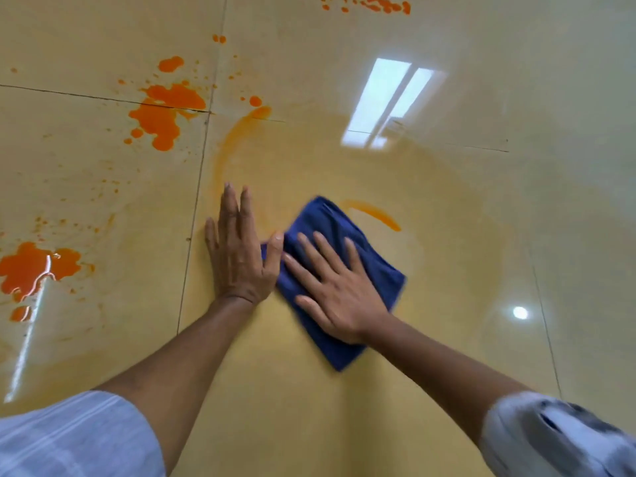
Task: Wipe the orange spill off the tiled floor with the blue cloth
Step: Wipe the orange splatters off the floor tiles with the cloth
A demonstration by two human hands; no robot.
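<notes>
clearly, at the far left a thick orange puddle [32, 266] is sitting untouched on the tiled floor [481, 80], catching a streak of glare; above it and a little right, a second large splatter [165, 111] is lying across a grout line, with droplets scattered around both; further right, the left hand [237, 249] is resting flat on the floor, palm down, fingers straight and together, gripping nothing, its thumb just touching the near edge of the blue cloth [344, 232]; it is looking like a bracing hand carrying weight; a pale orange arc smear [234, 139] is curving up from its fingertips toward the splatter; right of that, the folded cloth is lying on the tile under the right hand [335, 287], which is pressing down open-palmed with fingers spread, pinning the cloth rather than clutching it; just beyond the cloth's far corner a short orange streak [375, 213] is remaining; the tile around and right of the cloth is showing only a faint yellowish film, and a bright window reflection [389, 101] is sitting above; more spots [375, 3] are lining the top edge; judging by this, the wiping is under way mid-stroke, with the central patch mostly cleared and the heavy pools at left not yet reached; the next move is probably calling for sweeping the cloth over the nearby streak, then carrying it leftward, likely with a cleaner face turned down.
</notes>
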